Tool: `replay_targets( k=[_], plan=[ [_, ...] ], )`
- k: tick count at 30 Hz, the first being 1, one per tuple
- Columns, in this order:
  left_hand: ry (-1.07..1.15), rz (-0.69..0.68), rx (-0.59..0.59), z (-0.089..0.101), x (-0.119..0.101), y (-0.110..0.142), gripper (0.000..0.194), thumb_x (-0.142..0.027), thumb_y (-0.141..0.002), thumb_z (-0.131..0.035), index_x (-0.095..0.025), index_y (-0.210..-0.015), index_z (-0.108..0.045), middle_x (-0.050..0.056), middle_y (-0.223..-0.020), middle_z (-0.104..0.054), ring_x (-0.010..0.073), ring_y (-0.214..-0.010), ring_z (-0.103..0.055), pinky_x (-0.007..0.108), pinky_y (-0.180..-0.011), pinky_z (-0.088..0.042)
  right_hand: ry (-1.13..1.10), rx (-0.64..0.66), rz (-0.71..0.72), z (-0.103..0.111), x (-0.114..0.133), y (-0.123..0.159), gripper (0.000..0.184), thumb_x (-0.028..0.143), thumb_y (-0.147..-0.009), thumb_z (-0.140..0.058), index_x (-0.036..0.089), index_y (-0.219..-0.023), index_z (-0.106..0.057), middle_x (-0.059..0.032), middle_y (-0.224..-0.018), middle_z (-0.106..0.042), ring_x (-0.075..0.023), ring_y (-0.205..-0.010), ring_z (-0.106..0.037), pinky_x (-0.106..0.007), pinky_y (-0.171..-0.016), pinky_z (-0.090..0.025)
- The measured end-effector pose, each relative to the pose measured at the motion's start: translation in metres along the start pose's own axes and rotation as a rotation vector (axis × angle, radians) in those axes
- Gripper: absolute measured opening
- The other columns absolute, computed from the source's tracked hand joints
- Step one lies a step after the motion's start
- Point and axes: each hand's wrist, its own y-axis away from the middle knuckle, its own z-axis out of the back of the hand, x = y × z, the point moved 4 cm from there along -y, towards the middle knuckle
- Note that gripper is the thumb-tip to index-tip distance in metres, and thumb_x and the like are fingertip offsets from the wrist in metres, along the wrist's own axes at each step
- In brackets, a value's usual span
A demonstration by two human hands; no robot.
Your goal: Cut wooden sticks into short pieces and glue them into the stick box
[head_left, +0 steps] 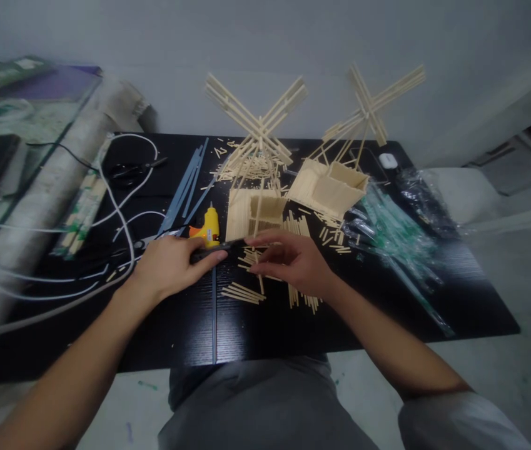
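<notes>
My left hand (166, 265) is closed around a slim black tool (225, 247), its kind unclear, whose far end reaches toward the fingertips of my right hand. My right hand (291, 259) pinches a thin wooden stick (261, 284) that points down toward the table's front. Just beyond my left hand lies a yellow glue gun (211, 226). A windmill model of wooden sticks (260, 131), with crossed blades and a box-shaped base (239, 209), stands behind both hands. Short cut sticks (244, 292) lie below and beside my right hand.
A second stick windmill (328, 184) stands at the right rear. Clear plastic wrappers (401, 231) cover part of the table's right side. White cables (119, 209), blue-grey strips (185, 184) and bundled sticks (82, 212) lie left on the black table (166, 337).
</notes>
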Motion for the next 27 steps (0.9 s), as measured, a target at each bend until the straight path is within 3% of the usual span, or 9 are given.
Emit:
replay_targets(
  k=[5,8,10,14,17,20,24,27],
  plan=[
    [0.345,0.134,-0.171,0.012,0.010,0.001,0.059,-0.073,-0.090,-0.051,-0.020,-0.092,-0.078,0.004,-0.069,-0.070,0.0223,-0.061,-0.063,0.033,-0.060,-0.044,0.129,0.052,0.034,-0.003,-0.003,0.002,0.035,0.023,-0.079,-0.087,0.025,-0.113,-0.075,-0.0033,-0.123,-0.073,-0.0100,-0.081,-0.073,-0.024,-0.075,-0.063],
    [0.690,0.178,-0.310,0.018,0.000,0.006,0.049,-0.067,-0.086,-0.065,-0.021,-0.093,-0.076,0.002,-0.080,-0.075,0.0195,-0.068,-0.066,0.031,-0.062,-0.049,0.248,0.167,0.060,-0.011,-0.009,0.004,0.031,0.019,-0.085,-0.081,0.023,-0.115,-0.075,-0.0047,-0.122,-0.073,-0.0099,-0.081,-0.072,-0.024,-0.074,-0.062],
    [0.813,0.186,-0.337,0.020,-0.010,0.008,0.042,-0.062,-0.083,-0.073,-0.021,-0.093,-0.077,0.002,-0.086,-0.077,0.0198,-0.074,-0.069,0.032,-0.066,-0.053,0.322,0.243,0.080,-0.016,-0.013,0.006,0.029,0.014,-0.088,-0.076,0.022,-0.117,-0.074,-0.0054,-0.122,-0.073,-0.0103,-0.082,-0.073,-0.024,-0.075,-0.062],
    [0.874,0.155,-0.343,0.024,-0.025,0.009,0.034,-0.056,-0.079,-0.080,-0.022,-0.085,-0.078,0.001,-0.085,-0.078,0.0208,-0.078,-0.071,0.033,-0.074,-0.057,0.449,0.314,0.166,-0.022,-0.013,0.008,0.029,0.009,-0.093,-0.068,0.021,-0.119,-0.073,-0.0068,-0.122,-0.073,-0.0127,-0.090,-0.073,-0.027,-0.082,-0.063],
    [0.837,0.153,-0.338,0.026,-0.027,0.010,0.032,-0.053,-0.080,-0.080,-0.022,-0.079,-0.077,0.000,-0.074,-0.075,0.0180,-0.068,-0.068,0.031,-0.067,-0.054,0.503,0.318,0.212,-0.022,-0.010,0.008,0.029,0.006,-0.094,-0.066,0.021,-0.117,-0.074,-0.0069,-0.121,-0.074,-0.0139,-0.094,-0.073,-0.028,-0.085,-0.063],
    [0.795,0.153,-0.363,0.030,-0.024,0.012,0.029,-0.051,-0.081,-0.079,-0.022,-0.076,-0.077,-0.001,-0.071,-0.073,0.0163,-0.064,-0.065,0.029,-0.063,-0.051,0.506,0.223,0.159,-0.015,-0.009,0.005,0.029,0.008,-0.090,-0.072,0.022,-0.115,-0.074,-0.0054,-0.115,-0.076,-0.0132,-0.087,-0.075,-0.028,-0.085,-0.063],
    [0.722,0.139,-0.409,0.032,-0.023,0.015,0.027,-0.050,-0.082,-0.079,-0.023,-0.083,-0.079,-0.002,-0.070,-0.071,0.0144,-0.061,-0.061,0.027,-0.057,-0.044,0.277,-0.013,0.009,-0.003,-0.016,0.002,0.035,0.017,-0.078,-0.086,0.021,-0.110,-0.074,-0.0011,-0.096,-0.079,-0.0151,-0.081,-0.077,-0.029,-0.081,-0.064],
    [0.637,0.017,-0.370,0.027,-0.030,0.014,0.028,-0.048,-0.085,-0.077,-0.021,-0.080,-0.077,-0.002,-0.067,-0.069,0.0125,-0.059,-0.058,0.026,-0.056,-0.042,0.209,-0.101,-0.028,-0.002,-0.023,0.000,0.020,0.022,-0.076,-0.088,0.019,-0.093,-0.078,-0.0006,-0.085,-0.080,-0.0163,-0.079,-0.077,-0.028,-0.079,-0.062]
  ],
)
